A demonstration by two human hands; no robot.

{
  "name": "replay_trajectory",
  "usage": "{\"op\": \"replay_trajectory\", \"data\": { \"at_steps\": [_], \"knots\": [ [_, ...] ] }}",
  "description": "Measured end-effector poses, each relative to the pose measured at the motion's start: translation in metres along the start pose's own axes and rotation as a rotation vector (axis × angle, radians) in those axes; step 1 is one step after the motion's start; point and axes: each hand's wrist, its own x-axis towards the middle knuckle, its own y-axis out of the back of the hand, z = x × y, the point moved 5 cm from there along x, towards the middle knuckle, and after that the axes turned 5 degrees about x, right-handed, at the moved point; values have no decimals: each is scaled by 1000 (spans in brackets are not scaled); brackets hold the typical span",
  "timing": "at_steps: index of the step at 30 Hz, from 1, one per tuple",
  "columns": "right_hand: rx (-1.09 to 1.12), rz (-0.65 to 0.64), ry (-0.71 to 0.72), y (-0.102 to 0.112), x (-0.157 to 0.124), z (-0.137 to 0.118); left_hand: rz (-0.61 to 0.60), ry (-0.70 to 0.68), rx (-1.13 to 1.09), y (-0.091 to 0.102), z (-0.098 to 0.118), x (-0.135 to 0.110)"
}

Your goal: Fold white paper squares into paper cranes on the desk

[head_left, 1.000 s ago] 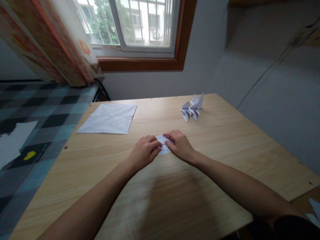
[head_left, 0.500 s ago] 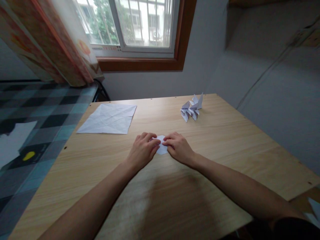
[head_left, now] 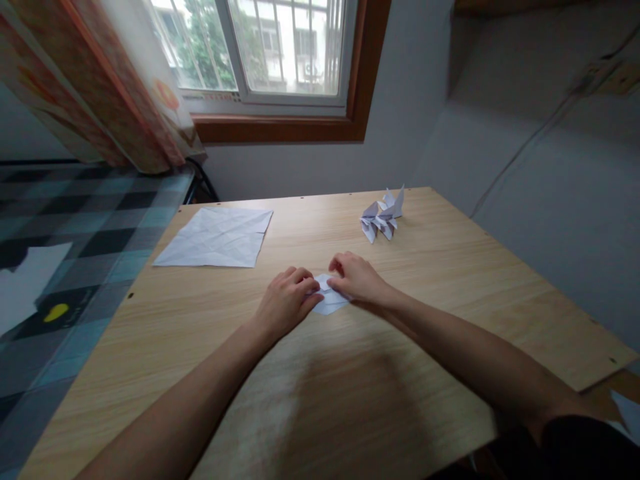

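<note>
Partly folded paper (head_left: 330, 307), center of frame, folding apparently unfinished; the left hand (head_left: 289, 300) and right hand (head_left: 357, 277) touch it, fingers curled, grip indeterminable. Folded paper figures (head_left: 371, 223) stand upper right; a creased sheet (head_left: 215, 239) lies open upper left.

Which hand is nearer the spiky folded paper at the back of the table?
Right. The right hand is on the near side of the spiky folded paper; the left hand is farther off, to the near left.

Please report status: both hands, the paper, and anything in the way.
Left hand on small folded paper. Right hand at its right side. Paper figures and creased sheet farther back, not in way.
</note>
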Motion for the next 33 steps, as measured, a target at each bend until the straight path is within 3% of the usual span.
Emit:
{"op": "replay_trajectory", "data": {
  "at_steps": [5,9,16,22,26,29,33],
  "knots": [
    [39,-269,-60,0,10,-1,-3,38,-21,2,0,0],
    [36,-357,-35,-1,10,-3,34,51,11,5,0,0],
    [-33,-87,187,18,-9,-28,134,62,60,6,-1,-3],
    [-245,94,557,15,-31,-40,290,25,99,18,1,-6],
    [-274,86,716,-3,-42,-28,151,-90,83,15,6,-4],
    [-265,37,694,-11,-46,-17,4,-193,6,9,11,-4],
    [-162,46,652,-10,-53,-11,-48,-199,-39,6,11,-4]
  ]
}}
